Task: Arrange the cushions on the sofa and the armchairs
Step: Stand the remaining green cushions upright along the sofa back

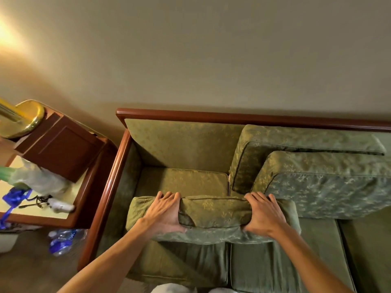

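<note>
Two hands, left hand [164,210] and right hand [263,212], grip the cushion [213,214] between them.

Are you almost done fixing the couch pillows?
Not yet. One back cushion already stands against the sofa back on the right. Both hands, left hand and right hand, grip another cushion, headed, I'd guess, for the bare left spot. A third cushion leans loose and needs placing. No armchairs show.
</note>
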`<state>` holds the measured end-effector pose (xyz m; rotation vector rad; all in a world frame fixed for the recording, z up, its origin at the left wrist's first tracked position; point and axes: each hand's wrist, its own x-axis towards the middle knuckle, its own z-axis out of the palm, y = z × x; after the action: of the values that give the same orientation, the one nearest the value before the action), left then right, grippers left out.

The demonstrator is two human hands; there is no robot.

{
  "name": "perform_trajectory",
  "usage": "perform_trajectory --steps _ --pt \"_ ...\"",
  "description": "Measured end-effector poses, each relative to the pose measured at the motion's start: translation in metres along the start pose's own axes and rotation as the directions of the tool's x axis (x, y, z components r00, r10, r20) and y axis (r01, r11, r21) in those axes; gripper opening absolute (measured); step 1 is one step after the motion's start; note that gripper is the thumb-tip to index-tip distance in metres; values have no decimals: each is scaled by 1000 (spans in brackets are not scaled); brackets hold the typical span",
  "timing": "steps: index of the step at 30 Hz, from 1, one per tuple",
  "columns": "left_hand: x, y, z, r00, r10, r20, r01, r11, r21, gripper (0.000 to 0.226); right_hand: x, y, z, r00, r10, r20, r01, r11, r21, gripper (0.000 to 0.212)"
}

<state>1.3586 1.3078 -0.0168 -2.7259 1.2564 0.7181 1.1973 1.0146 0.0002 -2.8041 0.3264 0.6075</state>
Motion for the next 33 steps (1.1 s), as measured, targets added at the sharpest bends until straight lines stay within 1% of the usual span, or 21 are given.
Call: perform_trajectory --steps 3,7,10,13,15,16,19,20,23,26,28,30,33 --pt "7 -41 -24 1000 11 -16 -11 1000 0 96 24 -29 -14 999 0 -44 1 1000 23 100" --pt "30 -90 -67 998 -1 -65 4 999 41 95 68 -62 -38 992 18 -124 -10 998 61 99" --pt "55 -129 -91 996 -11 -88 15 998 54 96 110 -81 -58 986 25 -164 -15 998 64 93" --pt "93 -160 -104 998 -34 -61 38 997 67 110 159 -88 -68 991 54 -120 -48 997 53 97" --pt "120 -176 -108 997 -70 -30 72 996 56 123 191 -90 -63 993 92 -69 -89 995 40 103" --pt "134 -183 -107 996 -85 -18 86 995 50 126 207 -90 -58 992 114 -57 -112 993 32 105" --pt "171 -204 -100 995 -98 -7 98 994 54 132 249 -83 -55 978 186 -91 -186 982 8 117" --pt "181 -210 -100 995 -104 -12 104 993 48 134 262 -80 -60 977 187 -102 -188 982 -3 118" --pt "200 -225 -104 990 -138 -38 137 990 -14 133 296 -75 -73 987 139 -84 -141 990 -9 108" --pt "208 -236 -99 984 -165 -67 161 985 -60 131 317 -80 -73 992 103 -73 -101 994 35 99" --pt "214 -239 -93 981 -168 -97 164 985 -52 129 321 -78 -70 991 110 -75 -104 991 81 97" --pt "222 -236 -92 983 -166 -82 164 986 -35 129 321 -73 -66 990 117 -73 -108 987 115 96" --pt "230 -234 -96 982 -178 -66 176 983 -43 128 326 -68 -68 992 113 -48 -107 988 114 97"
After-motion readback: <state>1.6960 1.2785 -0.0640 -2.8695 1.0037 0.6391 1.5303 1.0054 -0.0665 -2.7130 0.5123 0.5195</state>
